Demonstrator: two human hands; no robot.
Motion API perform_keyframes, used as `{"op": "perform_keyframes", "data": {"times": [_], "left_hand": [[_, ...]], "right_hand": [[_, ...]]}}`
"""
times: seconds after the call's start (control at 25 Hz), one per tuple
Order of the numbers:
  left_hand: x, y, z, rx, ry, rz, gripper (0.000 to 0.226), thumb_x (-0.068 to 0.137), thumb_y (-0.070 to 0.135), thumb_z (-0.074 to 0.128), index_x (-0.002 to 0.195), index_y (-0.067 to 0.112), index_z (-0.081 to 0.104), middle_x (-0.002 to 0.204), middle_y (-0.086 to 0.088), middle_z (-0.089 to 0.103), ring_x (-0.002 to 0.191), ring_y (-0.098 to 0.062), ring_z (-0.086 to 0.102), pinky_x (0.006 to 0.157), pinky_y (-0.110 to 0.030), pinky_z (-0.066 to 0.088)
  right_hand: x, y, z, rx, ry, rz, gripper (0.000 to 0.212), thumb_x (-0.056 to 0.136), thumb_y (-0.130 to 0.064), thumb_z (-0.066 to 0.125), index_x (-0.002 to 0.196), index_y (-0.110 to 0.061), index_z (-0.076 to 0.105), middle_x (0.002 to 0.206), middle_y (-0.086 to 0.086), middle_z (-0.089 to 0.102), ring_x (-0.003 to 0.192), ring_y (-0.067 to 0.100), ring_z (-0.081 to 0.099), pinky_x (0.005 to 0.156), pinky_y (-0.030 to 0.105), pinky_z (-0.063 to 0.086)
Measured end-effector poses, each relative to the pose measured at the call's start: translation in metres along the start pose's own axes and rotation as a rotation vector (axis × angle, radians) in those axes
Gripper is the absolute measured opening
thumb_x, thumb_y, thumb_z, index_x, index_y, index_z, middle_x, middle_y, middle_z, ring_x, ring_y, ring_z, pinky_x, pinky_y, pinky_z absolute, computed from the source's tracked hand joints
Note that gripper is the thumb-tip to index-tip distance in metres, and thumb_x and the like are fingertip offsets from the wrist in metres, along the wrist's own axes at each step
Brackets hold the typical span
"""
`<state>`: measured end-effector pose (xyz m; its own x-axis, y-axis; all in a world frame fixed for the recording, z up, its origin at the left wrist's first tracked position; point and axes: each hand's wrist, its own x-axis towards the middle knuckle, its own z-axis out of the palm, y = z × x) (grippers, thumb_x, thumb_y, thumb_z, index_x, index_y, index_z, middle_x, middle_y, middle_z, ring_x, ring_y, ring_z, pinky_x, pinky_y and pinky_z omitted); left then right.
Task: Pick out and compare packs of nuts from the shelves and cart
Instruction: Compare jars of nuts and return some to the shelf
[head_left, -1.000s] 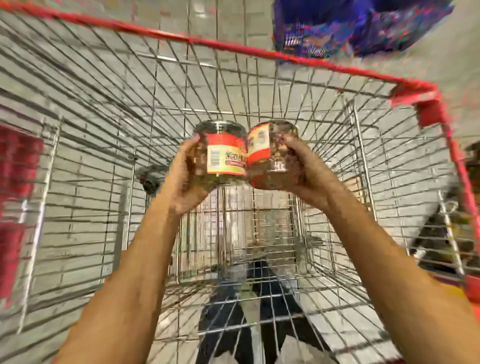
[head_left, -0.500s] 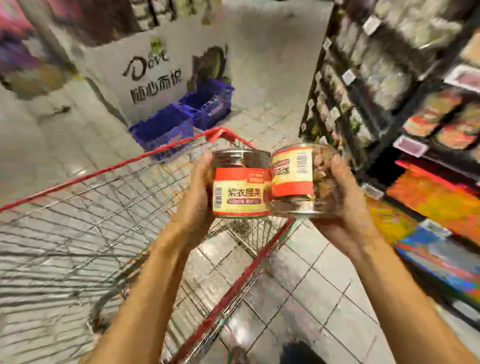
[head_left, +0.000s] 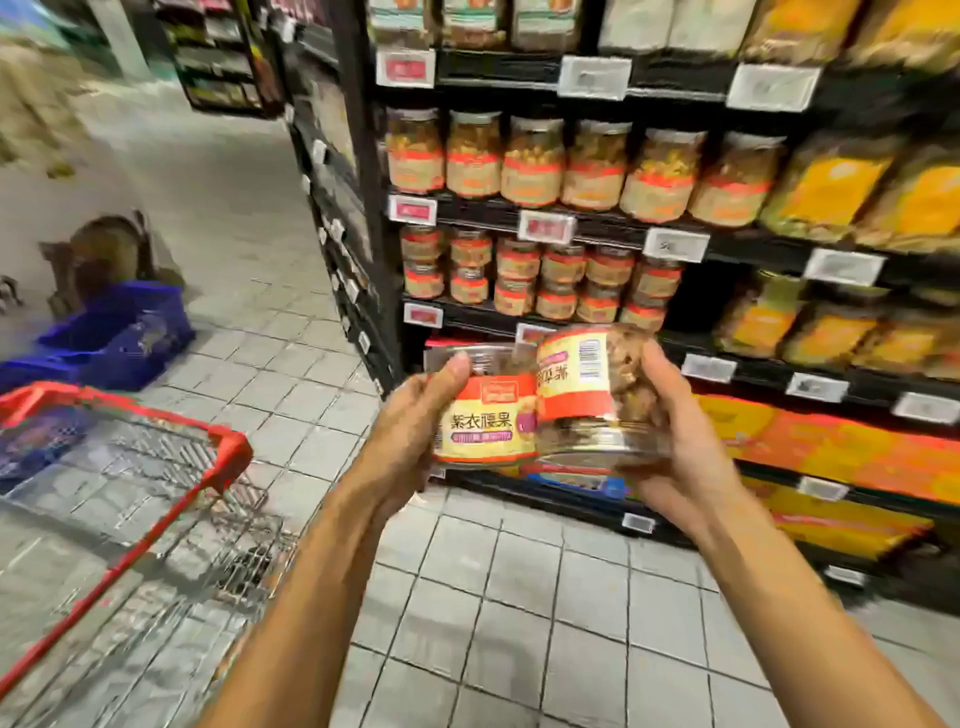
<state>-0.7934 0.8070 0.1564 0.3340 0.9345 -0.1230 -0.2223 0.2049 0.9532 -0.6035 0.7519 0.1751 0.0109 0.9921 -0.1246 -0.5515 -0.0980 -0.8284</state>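
Observation:
My left hand (head_left: 410, 431) grips a clear jar of nuts (head_left: 485, 421) with a red and cream label, held upright. My right hand (head_left: 670, 441) holds a second jar of nuts (head_left: 587, 384) of the same kind, tilted, its barcode facing me. The two jars touch side by side in front of the shelves (head_left: 597, 228), which carry rows of similar jars in two sizes. The wire shopping cart (head_left: 156, 499) with its red rim stands at the lower left, apart from both hands.
Yellow and orange bagged goods (head_left: 841, 192) fill the shelves to the right. Blue baskets (head_left: 114, 338) sit on the tiled floor beyond the cart. An aisle runs away at the upper left.
The view has swung right from the cart to the shelves. Both hands still hold the jars together, and the right jar has tilted further.

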Motion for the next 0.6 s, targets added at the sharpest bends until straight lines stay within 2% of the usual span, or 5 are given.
{"op": "perform_keyframes", "data": {"times": [0.16, 0.32, 0.4, 0.48, 0.6], "left_hand": [[0.040, -0.017, 0.091, -0.051, -0.059, -0.037, 0.062, 0.055, 0.048, 0.066, 0.104, 0.010, 0.064, 0.082, -0.005, 0.075, 0.069, -0.013, 0.071, 0.067, -0.028, 0.059], [0.091, -0.038, 0.148, -0.027, -0.062, -0.066, 0.076, 0.049, 0.055, 0.068, 0.110, 0.010, 0.063, 0.091, -0.008, 0.074, 0.074, -0.017, 0.071, 0.069, -0.031, 0.059], [0.116, -0.052, 0.163, -0.052, -0.073, -0.091, 0.073, 0.050, 0.054, 0.069, 0.108, 0.011, 0.064, 0.094, -0.010, 0.074, 0.078, -0.019, 0.072, 0.069, -0.031, 0.059], [0.143, -0.068, 0.172, -0.073, -0.117, -0.119, 0.065, 0.051, 0.053, 0.069, 0.102, 0.013, 0.068, 0.094, -0.010, 0.074, 0.077, -0.019, 0.072, 0.065, -0.031, 0.059], [0.185, -0.093, 0.184, -0.030, -0.133, -0.131, 0.053, 0.054, 0.050, 0.069, 0.090, 0.011, 0.073, 0.090, -0.011, 0.075, 0.076, -0.020, 0.072, 0.060, -0.029, 0.058]], "right_hand": [[-0.005, -0.058, -0.069, 0.000, 0.001, -0.038, 0.040, 0.068, -0.055, 0.059, 0.091, -0.026, 0.077, 0.094, -0.001, 0.075, 0.087, 0.013, 0.071, 0.067, 0.025, 0.056], [0.010, -0.086, -0.123, 0.065, 0.059, -0.062, 0.038, 0.076, -0.051, 0.052, 0.092, -0.026, 0.076, 0.097, 0.000, 0.075, 0.090, 0.013, 0.071, 0.068, 0.025, 0.055], [0.023, -0.090, -0.144, 0.072, 0.072, -0.077, 0.039, 0.073, -0.054, 0.060, 0.096, -0.025, 0.075, 0.101, 0.001, 0.074, 0.093, 0.014, 0.070, 0.070, 0.025, 0.055], [0.040, -0.091, -0.166, 0.066, 0.056, -0.100, 0.049, 0.062, -0.057, 0.072, 0.100, -0.025, 0.074, 0.104, 0.002, 0.073, 0.097, 0.015, 0.069, 0.073, 0.026, 0.055], [0.071, -0.089, -0.203, 0.057, 0.059, -0.127, 0.050, 0.055, -0.057, 0.076, 0.094, -0.026, 0.076, 0.100, 0.000, 0.074, 0.094, 0.013, 0.070, 0.071, 0.025, 0.055]]}}
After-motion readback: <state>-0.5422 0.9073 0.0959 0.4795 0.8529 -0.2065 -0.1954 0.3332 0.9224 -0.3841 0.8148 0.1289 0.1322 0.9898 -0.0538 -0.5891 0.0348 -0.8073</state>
